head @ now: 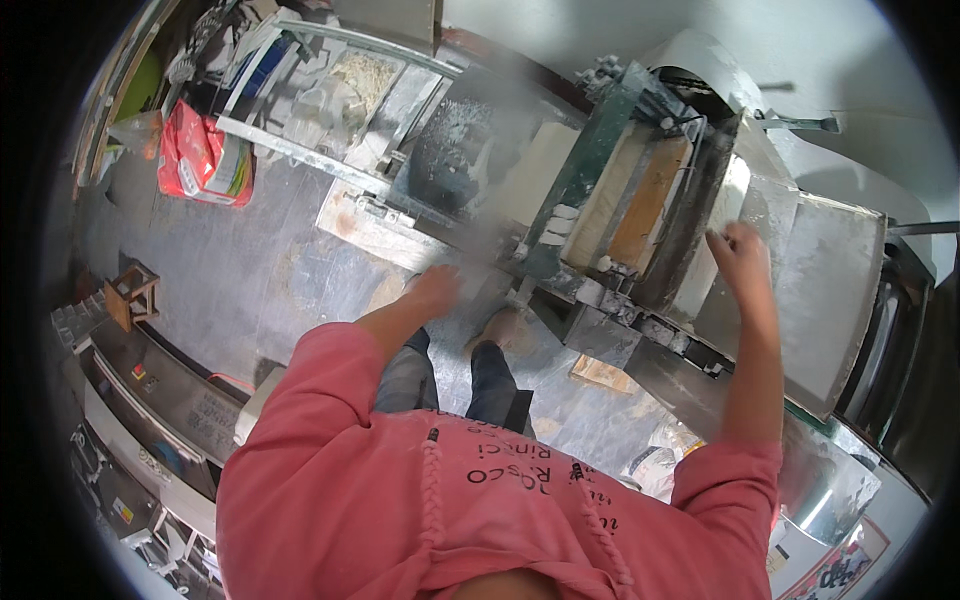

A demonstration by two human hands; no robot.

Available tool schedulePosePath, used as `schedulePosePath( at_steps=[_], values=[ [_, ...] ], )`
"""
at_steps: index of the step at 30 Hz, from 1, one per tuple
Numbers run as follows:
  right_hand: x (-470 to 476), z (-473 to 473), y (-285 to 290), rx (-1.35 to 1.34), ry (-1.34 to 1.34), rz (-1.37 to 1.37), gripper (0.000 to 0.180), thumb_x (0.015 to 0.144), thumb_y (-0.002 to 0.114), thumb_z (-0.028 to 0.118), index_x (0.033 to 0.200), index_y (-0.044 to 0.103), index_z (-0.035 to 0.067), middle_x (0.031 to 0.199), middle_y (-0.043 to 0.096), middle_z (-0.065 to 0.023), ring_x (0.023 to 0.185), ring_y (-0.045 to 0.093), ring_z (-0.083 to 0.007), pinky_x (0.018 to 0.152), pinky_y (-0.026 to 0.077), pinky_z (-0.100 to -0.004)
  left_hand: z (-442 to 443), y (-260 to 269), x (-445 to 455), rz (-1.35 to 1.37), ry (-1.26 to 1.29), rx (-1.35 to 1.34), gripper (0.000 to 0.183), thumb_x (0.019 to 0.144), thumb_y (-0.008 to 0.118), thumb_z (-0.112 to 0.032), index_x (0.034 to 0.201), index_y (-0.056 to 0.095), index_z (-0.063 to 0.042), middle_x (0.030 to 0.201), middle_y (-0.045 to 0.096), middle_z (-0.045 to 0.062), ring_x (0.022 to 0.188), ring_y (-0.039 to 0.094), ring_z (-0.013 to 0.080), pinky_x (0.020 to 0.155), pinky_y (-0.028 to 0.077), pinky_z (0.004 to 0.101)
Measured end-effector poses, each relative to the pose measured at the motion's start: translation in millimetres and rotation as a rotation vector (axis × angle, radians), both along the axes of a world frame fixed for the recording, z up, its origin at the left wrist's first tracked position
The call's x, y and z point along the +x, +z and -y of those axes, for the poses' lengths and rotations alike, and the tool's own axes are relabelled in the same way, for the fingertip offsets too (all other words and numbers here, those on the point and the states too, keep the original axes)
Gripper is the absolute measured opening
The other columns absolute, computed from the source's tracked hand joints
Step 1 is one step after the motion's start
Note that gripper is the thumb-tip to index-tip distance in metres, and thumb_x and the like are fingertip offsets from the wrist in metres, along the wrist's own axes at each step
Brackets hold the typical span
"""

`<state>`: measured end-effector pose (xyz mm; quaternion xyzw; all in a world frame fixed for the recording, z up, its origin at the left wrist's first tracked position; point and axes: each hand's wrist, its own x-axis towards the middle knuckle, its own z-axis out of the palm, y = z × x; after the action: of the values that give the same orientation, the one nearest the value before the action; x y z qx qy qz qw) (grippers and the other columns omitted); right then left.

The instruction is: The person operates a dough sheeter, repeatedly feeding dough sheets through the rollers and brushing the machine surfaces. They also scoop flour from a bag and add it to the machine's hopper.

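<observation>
My left hand (437, 291) is blurred by motion and hangs beside the near side of a flour-dusted machine with rollers (581, 169), probably a dough sheeter. A whitish cloud of flour dust (491, 217) floats just beyond that hand. A pale flat sheet (536, 176), which looks like dough, lies on the machine's left side. My right hand (741, 251) is raised over the sloped metal tray (817, 270) on the right, fingers curled. I cannot make out anything held in either hand. Between the two hands sit a pale roller (607, 199) and an orange-brown board (651, 202).
A metal-framed rack (300, 150) holds a clear bag of pale strips (360, 82). Beside it on the floor stands a red bag (199, 161). A small wooden stool (133, 295) is at far left, near a metal appliance (165, 375). A wooden block (602, 373) lies by my feet.
</observation>
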<state>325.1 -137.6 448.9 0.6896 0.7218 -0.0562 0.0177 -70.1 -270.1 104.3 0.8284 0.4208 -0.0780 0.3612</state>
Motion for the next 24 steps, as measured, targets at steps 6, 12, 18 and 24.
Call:
schedulePosePath(
  at_steps=[6, 12, 18, 24],
  values=[
    [8, 79, 1, 0.223, -0.416, -0.373, 0.020, 0.084, 0.068, 0.014, 0.075, 0.058, 0.000, 0.072, 0.058, -0.0087, 0.064, 0.054, -0.0160, 0.058, 0.043, -0.0328, 4, -3, 28, 0.045, -0.037, -0.096, 0.042, 0.082, 0.063, -0.024, 0.120, 0.058, -0.007, 0.121, 0.055, 0.016, 0.116, 0.052, 0.0337, 0.095, 0.043, 0.0435],
    [36, 107, 1, 0.180, -0.330, -0.227, 0.011, 0.090, 0.062, 0.008, 0.082, 0.058, 0.001, 0.074, 0.057, -0.0050, 0.064, 0.048, -0.0107, 0.058, 0.041, -0.0267, 21, -13, 54, 0.307, 0.054, 0.142, 0.043, 0.082, 0.065, -0.024, 0.121, 0.057, -0.006, 0.121, 0.056, 0.015, 0.114, 0.054, 0.0333, 0.095, 0.044, 0.0420],
    [24, 117, -7, 0.223, -0.403, -0.279, 0.019, 0.094, 0.059, 0.010, 0.077, 0.054, 0.002, 0.071, 0.052, 0.0006, 0.064, 0.045, -0.0060, 0.055, 0.037, -0.0246, 5, -11, 108, 0.260, 0.050, 0.053, 0.048, 0.083, 0.062, -0.024, 0.129, 0.053, -0.013, 0.124, 0.058, 0.011, 0.119, 0.053, 0.0308, 0.102, 0.039, 0.0396],
    [20, 119, -3, 0.252, -0.384, -0.290, 0.028, 0.096, 0.056, 0.012, 0.069, 0.048, 0.004, 0.065, 0.044, 0.0028, 0.060, 0.038, -0.0060, 0.052, 0.031, -0.0246, -34, -37, 144, 0.515, 0.372, -0.424, 0.045, 0.085, 0.060, -0.024, 0.129, 0.054, -0.016, 0.120, 0.062, 0.008, 0.121, 0.053, 0.0264, 0.105, 0.037, 0.0376]
  ],
)
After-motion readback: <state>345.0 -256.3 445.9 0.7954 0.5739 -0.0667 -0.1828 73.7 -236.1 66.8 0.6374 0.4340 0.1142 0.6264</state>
